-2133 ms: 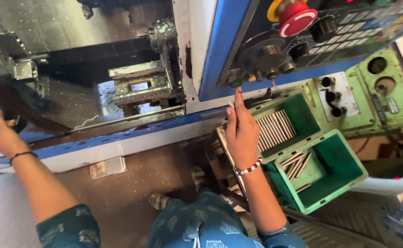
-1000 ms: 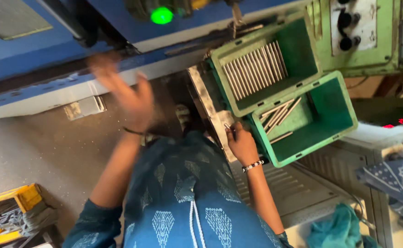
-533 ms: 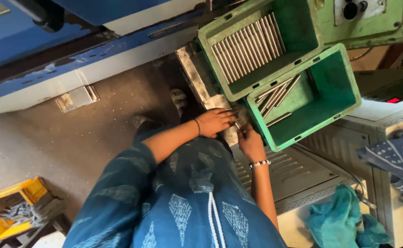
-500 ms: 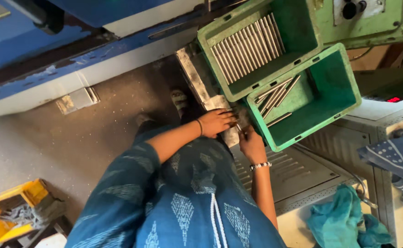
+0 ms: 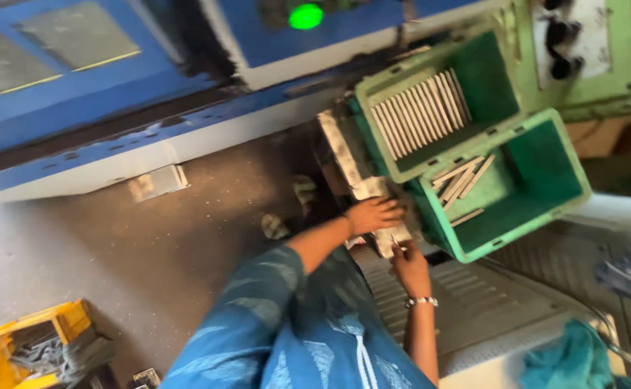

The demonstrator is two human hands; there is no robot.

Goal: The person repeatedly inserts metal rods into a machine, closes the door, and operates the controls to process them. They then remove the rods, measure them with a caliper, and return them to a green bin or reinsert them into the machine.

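Note:
My left hand (image 5: 374, 214) and my right hand (image 5: 409, 264) meet over a pale flat metal piece (image 5: 391, 238) at the near end of a long grey metal tray (image 5: 344, 155). Both hands are on that piece, the left from above, the right from below; how firmly the fingers grip is blurred. Right of the hands stand two green plastic crates. The upper green crate (image 5: 488, 79) holds a neat row of several thin metal strips (image 5: 420, 112). The lower green crate (image 5: 546, 173) has a few loose strips (image 5: 459, 180) in its left corner.
A blue and white machine (image 5: 186, 86) with a lit green lamp (image 5: 306, 16) runs across the top. A green control box (image 5: 582, 65) stands at top right. A yellow bin (image 5: 27, 349) of scrap sits on the floor at bottom left. A teal cloth (image 5: 567, 360) lies at bottom right.
My left hand came off the machine at the left, swung across and joined my right hand at the tray end beside the green crates. In the last half second both hands stayed there.

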